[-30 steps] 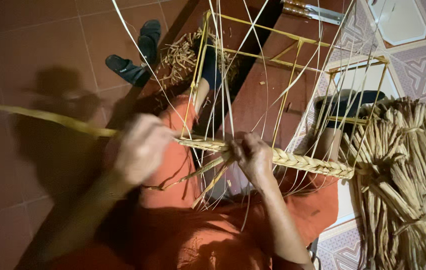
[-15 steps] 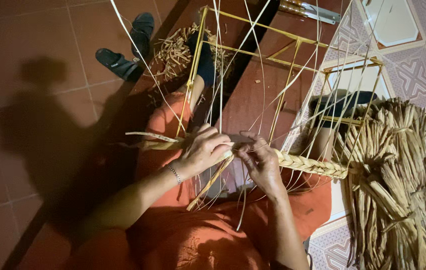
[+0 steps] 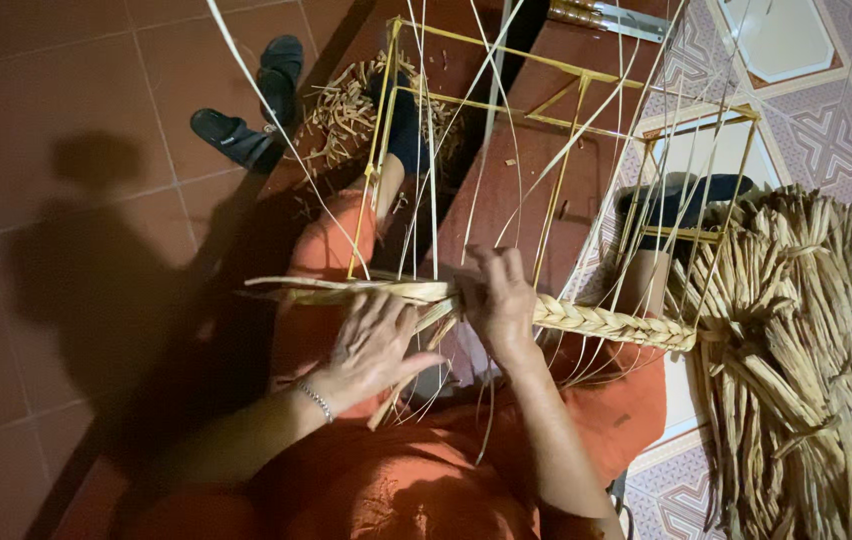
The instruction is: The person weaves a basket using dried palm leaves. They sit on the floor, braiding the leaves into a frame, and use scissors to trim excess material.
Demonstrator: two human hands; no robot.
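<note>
A yellow wire frame (image 3: 586, 95) stands on my lap, strung with thin pale upright strands (image 3: 433, 180). Along its near edge runs a braided straw band (image 3: 606, 322). My right hand (image 3: 498, 298) grips the braid where it ends, fingers closed around the straw. My left hand (image 3: 374, 345) rests just left of it, fingers spread over the loose flat straw strips (image 3: 331, 290) that stick out to the left. A thin bracelet sits on my left wrist.
A big bundle of dry straw (image 3: 796, 370) lies on the patterned tiles at the right. A pair of dark sandals (image 3: 251, 105) and a small heap of straw scraps (image 3: 346, 110) lie on the red floor ahead. My orange clothes fill the bottom.
My left hand has come back from the far left to the braid's end; the long strip it pulled out is now folded in short. The right hand stayed on the braid.
</note>
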